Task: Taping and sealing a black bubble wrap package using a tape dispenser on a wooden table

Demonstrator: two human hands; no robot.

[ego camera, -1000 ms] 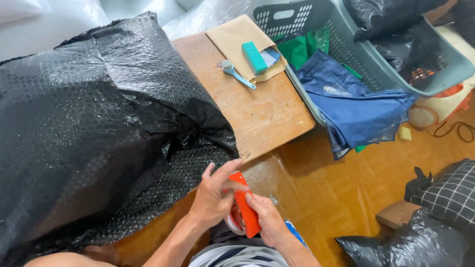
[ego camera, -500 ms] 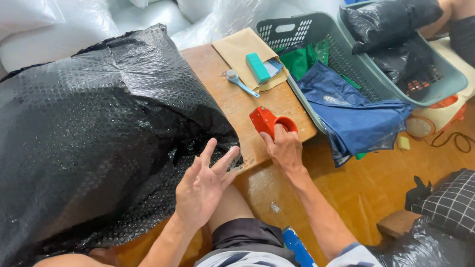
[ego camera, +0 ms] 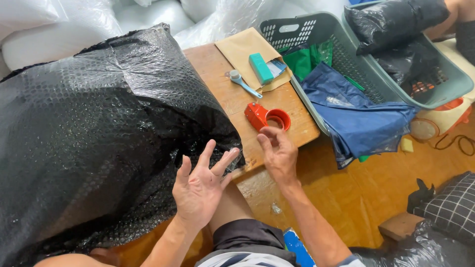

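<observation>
Low wooden table [ego camera: 232, 94] on parquet floor. Right hand [ego camera: 278, 154] fingers loose, empty, just short of red plastic tape dispenser [ego camera: 266, 116] lying beyond fingertips. Left hand [ego camera: 202, 187] splayed wide, empty, beside black bubble-wrapped bundle [ego camera: 99, 133]. Risk: a careless reach could nudge the dispenser off the table edge.

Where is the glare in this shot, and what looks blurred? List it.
Head view: bright glare speckles the black bubble wrap and washes out the white bags top left; the red tape dispenser and both hands, left hand and right hand, look sharp; edges bend slightly.
</observation>
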